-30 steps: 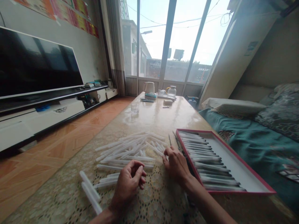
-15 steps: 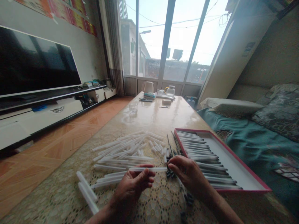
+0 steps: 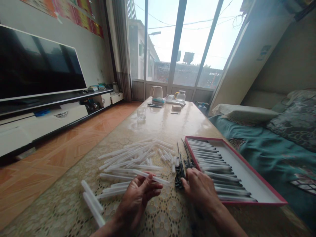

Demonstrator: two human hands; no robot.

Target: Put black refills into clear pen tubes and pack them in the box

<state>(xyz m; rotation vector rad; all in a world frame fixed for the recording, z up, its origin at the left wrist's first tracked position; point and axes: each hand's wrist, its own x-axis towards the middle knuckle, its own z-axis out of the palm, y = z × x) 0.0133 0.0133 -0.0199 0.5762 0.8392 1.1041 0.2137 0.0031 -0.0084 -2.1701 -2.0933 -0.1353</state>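
Observation:
My left hand pinches a translucent white pen barrel between thumb and fingers, its free end pointing right. At the pile of thin black pen refills, my right hand is closed with its fingertips down among them; what they grip is hidden. Beyond my left hand lies a loose heap of pen barrels. Some short white pieces lie between that heap and the refills. To the right, a shallow red-rimmed box holds a row of white pens with black ends.
Two separate white barrels lie at the near left of the patterned table cover. Farther off stand a drinking glass, a small box and a glass pitcher. A sofa borders the table's right side.
My right hand has moved from the barrel's right end down to the black refills. The barrel in my left hand now tilts down to the right.

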